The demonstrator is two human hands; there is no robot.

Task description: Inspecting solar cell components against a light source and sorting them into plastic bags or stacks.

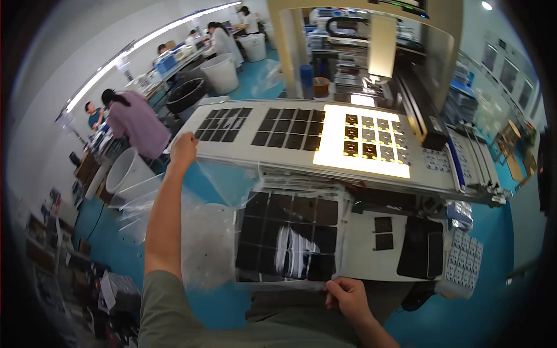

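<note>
My left hand (184, 149) is raised at the front left edge of the machine's pale bed. Its fingers are closed on a thin clear plastic film (223, 182), which hangs toward a stack in front of me. On top of that stack lies a sheet of glossy black squares (261, 232) in a clear border, with a bright reflection on it. My right hand (347, 294) pinches the near right corner of this sheet; whether it grips one layer or more is hidden.
Across the machine bed (232, 152) lie black-square sheets, one under bright light. Beside the stack, a pale table (360, 264) holds two small black pieces (383, 234) and a dark phone-shaped object (434, 255). Crumpled clear film fills a bin (206, 249). People work at a bench, far left.
</note>
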